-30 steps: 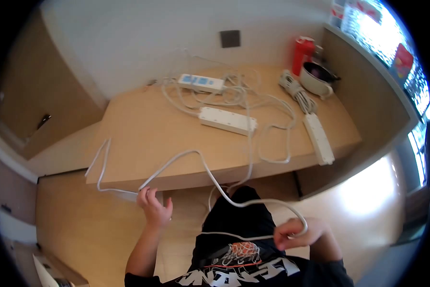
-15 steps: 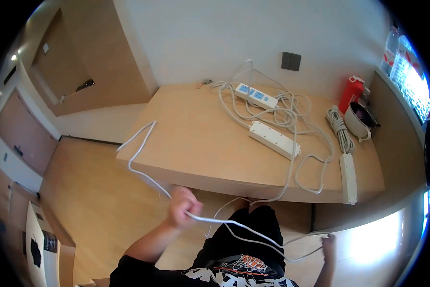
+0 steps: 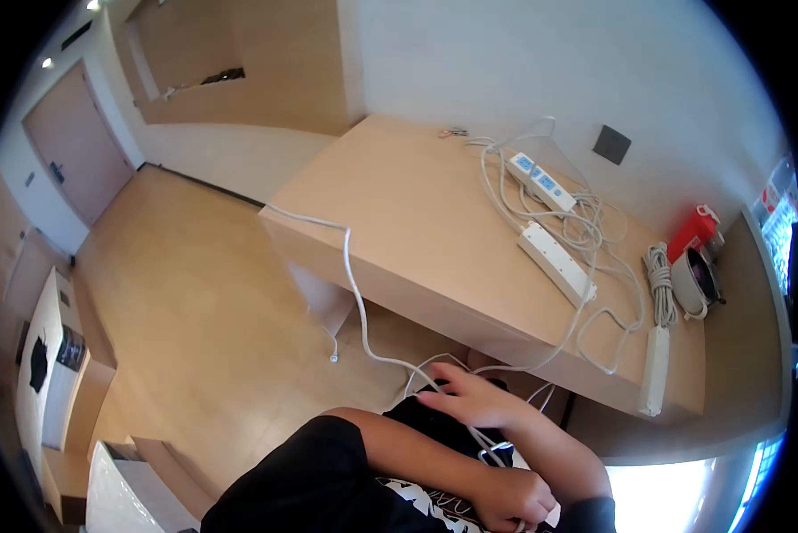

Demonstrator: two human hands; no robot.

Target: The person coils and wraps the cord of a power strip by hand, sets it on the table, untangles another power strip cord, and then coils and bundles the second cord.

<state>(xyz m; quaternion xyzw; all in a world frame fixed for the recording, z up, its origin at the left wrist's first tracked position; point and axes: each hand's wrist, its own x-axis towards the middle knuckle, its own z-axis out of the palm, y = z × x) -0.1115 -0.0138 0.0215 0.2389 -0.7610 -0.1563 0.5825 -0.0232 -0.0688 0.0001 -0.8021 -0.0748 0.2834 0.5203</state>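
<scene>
A long white cable [image 3: 363, 311] runs over the near left edge of the desk [image 3: 399, 204] and drops toward my lap. My right hand [image 3: 474, 400] is over this cable with its fingers apart, and the cable passes beneath it. Across my body lies my left forearm, and my left hand [image 3: 516, 497] is closed in a fist around the cable, low and to the right. Loops of cable [image 3: 497, 449] hang between the two hands. A plug [image 3: 334, 357] at a cable end dangles below the left end of the desk.
Two white power strips [image 3: 554, 262] [image 3: 541, 182] lie on the desk among tangled cable. Nearer the right side are another strip [image 3: 655, 373] with a bundled cord [image 3: 659, 280], a white pot-like container [image 3: 694, 280] and a red bottle [image 3: 692, 229]. A box [image 3: 132, 493] stands at lower left.
My left hand has moved right and down across my body. The right hand has come left and up over the cable, opening its fingers. The view has turned left.
</scene>
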